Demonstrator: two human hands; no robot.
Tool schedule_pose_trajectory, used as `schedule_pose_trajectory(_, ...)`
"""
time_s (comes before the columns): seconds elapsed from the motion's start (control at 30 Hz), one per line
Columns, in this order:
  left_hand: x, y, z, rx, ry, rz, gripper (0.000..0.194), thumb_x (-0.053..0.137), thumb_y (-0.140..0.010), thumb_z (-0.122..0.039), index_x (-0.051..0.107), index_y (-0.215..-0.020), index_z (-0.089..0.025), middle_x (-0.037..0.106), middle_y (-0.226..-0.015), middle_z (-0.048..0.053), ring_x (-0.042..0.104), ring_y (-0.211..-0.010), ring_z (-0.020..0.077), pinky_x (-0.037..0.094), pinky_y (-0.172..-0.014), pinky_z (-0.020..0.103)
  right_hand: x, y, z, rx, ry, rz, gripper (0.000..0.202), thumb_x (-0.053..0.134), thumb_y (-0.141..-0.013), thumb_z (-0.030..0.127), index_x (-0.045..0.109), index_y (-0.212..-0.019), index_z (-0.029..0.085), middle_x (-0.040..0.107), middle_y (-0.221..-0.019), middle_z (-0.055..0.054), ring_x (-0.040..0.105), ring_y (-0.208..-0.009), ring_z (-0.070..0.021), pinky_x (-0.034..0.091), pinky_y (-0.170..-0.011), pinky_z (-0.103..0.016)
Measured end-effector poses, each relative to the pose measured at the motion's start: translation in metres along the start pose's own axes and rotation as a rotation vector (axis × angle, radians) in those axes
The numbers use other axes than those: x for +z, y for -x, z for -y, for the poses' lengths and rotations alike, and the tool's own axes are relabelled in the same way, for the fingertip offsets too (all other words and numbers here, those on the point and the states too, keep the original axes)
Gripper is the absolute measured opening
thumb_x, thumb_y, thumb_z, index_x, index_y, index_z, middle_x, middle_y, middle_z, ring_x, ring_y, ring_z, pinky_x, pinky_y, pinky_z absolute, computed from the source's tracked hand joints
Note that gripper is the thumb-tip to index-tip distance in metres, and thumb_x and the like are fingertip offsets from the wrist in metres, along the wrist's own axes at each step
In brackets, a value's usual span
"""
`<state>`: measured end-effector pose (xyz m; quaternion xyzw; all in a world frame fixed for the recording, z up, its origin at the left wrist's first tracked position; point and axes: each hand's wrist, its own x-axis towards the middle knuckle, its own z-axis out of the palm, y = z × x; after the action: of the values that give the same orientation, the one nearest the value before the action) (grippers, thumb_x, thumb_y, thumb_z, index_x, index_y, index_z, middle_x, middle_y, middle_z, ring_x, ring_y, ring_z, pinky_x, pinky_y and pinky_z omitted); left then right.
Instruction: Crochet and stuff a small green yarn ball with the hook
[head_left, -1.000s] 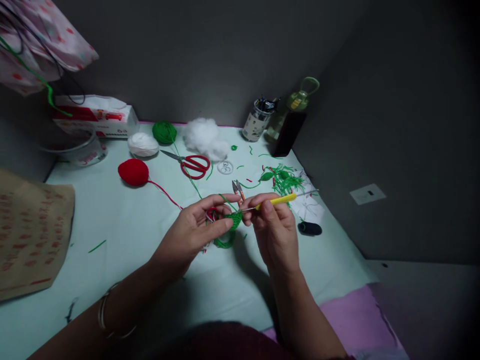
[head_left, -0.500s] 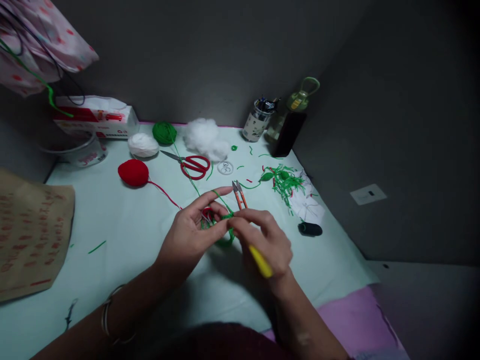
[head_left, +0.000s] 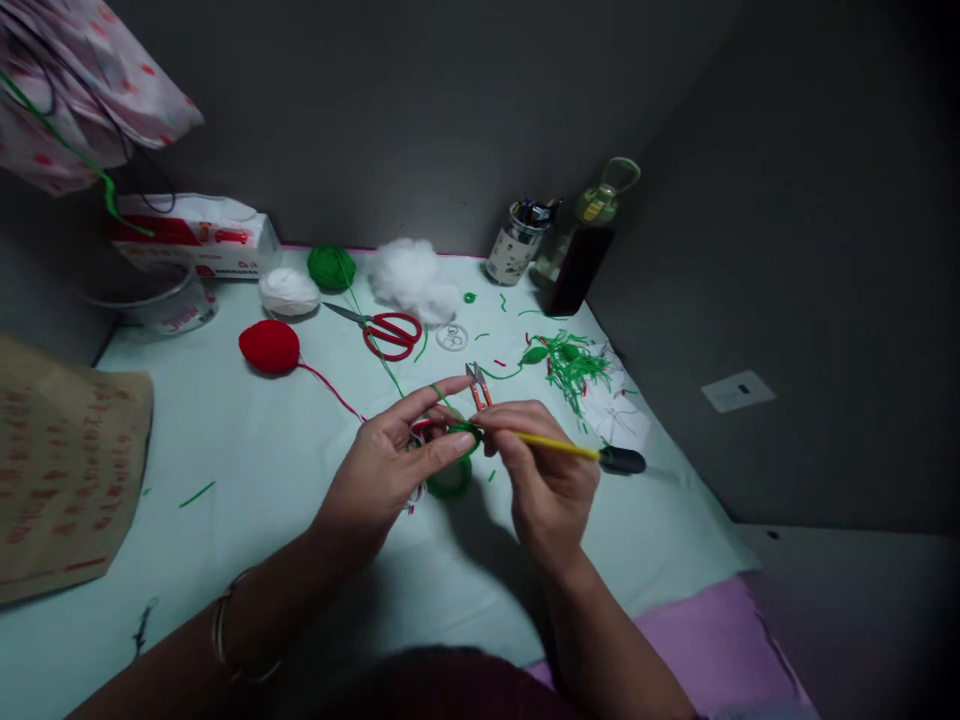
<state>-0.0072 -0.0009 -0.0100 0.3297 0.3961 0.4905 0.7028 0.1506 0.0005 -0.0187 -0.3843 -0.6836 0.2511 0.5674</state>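
Note:
My left hand (head_left: 382, 470) pinches a green crochet piece (head_left: 450, 475) between thumb and fingers. Green yarn runs over its raised index finger, back to the green yarn ball (head_left: 331, 267). Red and white strands hang by the palm and lead toward the red yarn ball (head_left: 270, 347). My right hand (head_left: 551, 480) is closed around a crochet hook (head_left: 559, 445) with a yellow handle, held nearly level. The hook's tip meets the green piece, but the fingers hide it. Just beyond the fingertips lie orange-handled thread snips (head_left: 479, 385).
Red-handled scissors (head_left: 392, 335), a white yarn ball (head_left: 289, 291) and white stuffing (head_left: 414, 280) lie farther back. Green yarn scraps (head_left: 574, 370) are heaped at right. A pen cup (head_left: 515, 243) and bottle (head_left: 600, 205) stand by the wall. A brown paper bag (head_left: 71, 470) sits at left.
My right hand has turned, swinging the hook's yellow handle from pointing down toward me to pointing right. More of the green piece and the strands below it now shows.

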Motion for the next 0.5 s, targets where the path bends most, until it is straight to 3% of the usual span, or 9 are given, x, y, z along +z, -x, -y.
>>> schedule_pose_trajectory(0.13, 0.001, -0.002, 0.000, -0.137, 0.230, 0.057, 0.046, 0.079, -0.081, -0.023, 0.073, -0.127, -0.021, 0.071, -0.088, 0.004, 0.064, -0.082, 0.0166, 0.049, -0.080, 0.028, -0.001, 0.004, 0.002, -0.278, 0.298, 0.026, 0.035, 0.065, -0.093, 0.011, 0.072, -0.122, 0.029, 0.074, -0.105, -0.006, 0.070, -0.090, -0.0204, 0.060, -0.074, -0.038)
schedule_pose_trajectory(0.2, -0.001, -0.004, -0.003, -0.211, 0.298, 0.072, 0.038, 0.079, -0.081, -0.023, 0.077, -0.118, -0.016, 0.071, -0.087, 0.005, 0.062, -0.077, 0.0157, 0.049, -0.075, 0.027, -0.003, 0.002, 0.001, -0.192, 0.189, -0.029, 0.029, 0.061, -0.096, 0.012, 0.073, -0.117, 0.028, 0.075, -0.099, -0.006, 0.069, -0.086, -0.0198, 0.059, -0.072, -0.037)
schedule_pose_trajectory(0.3, -0.004, -0.005, -0.006, -0.183, 0.286, 0.048, 0.034, 0.080, -0.080, -0.023, 0.079, -0.114, -0.017, 0.070, -0.084, 0.003, 0.060, -0.073, 0.0136, 0.049, -0.073, 0.025, -0.005, -0.004, -0.001, 0.074, -0.134, -0.102, 0.021, 0.055, -0.100, 0.019, 0.075, -0.102, 0.025, 0.073, -0.090, -0.004, 0.064, -0.069, -0.0162, 0.056, -0.062, -0.034)
schedule_pose_trajectory(0.43, -0.005, -0.003, -0.003, -0.073, 0.113, 0.134, 0.038, 0.080, -0.084, -0.023, 0.076, -0.122, -0.026, 0.075, -0.099, 0.004, 0.065, -0.096, 0.0176, 0.047, -0.091, 0.028, -0.004, -0.006, -0.004, 0.191, -0.269, -0.022, 0.014, 0.063, -0.097, 0.026, 0.078, -0.095, 0.024, 0.075, -0.090, -0.004, 0.068, -0.085, -0.0186, 0.057, -0.077, -0.036)
schedule_pose_trajectory(0.5, -0.006, -0.002, -0.004, -0.035, -0.012, 0.182, 0.039, 0.076, -0.088, -0.026, 0.073, -0.127, -0.027, 0.075, -0.110, 0.005, 0.064, -0.106, 0.0208, 0.046, -0.098, 0.031, -0.004, -0.006, -0.005, 0.245, -0.291, -0.022, 0.013, 0.065, -0.096, 0.026, 0.078, -0.096, 0.024, 0.075, -0.091, -0.004, 0.068, -0.085, -0.0178, 0.056, -0.076, -0.034)
